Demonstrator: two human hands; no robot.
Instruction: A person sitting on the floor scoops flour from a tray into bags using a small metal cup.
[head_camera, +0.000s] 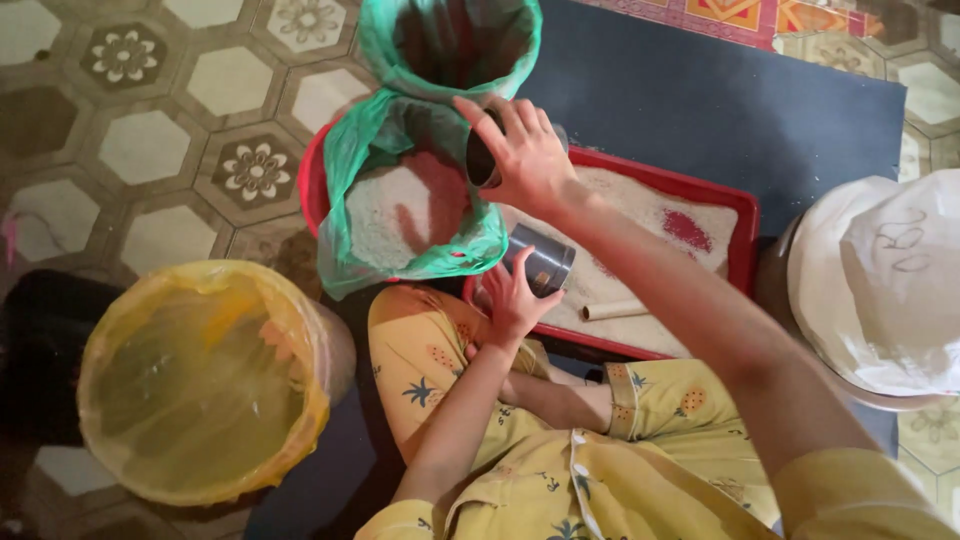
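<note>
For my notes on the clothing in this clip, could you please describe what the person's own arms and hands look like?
Both forearms are bare, and so are the left hand and the right hand; no gloves, rings, watch or bracelets show. Short yellow sleeves begin near the upper arms. They belong to a yellow top printed with small dark palm trees and orange pineapples.

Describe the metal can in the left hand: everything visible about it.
The metal can is a small, dark grey cylinder with a dull sheen, apparently tin or steel. It lies tilted on its side, one round end facing down and right; what that end shows cannot be made out. The left hand grips it from below, fingers wrapped around its side. It hangs over the near left corner of the red tray of white grain, just right of the green-lined bucket.
</note>
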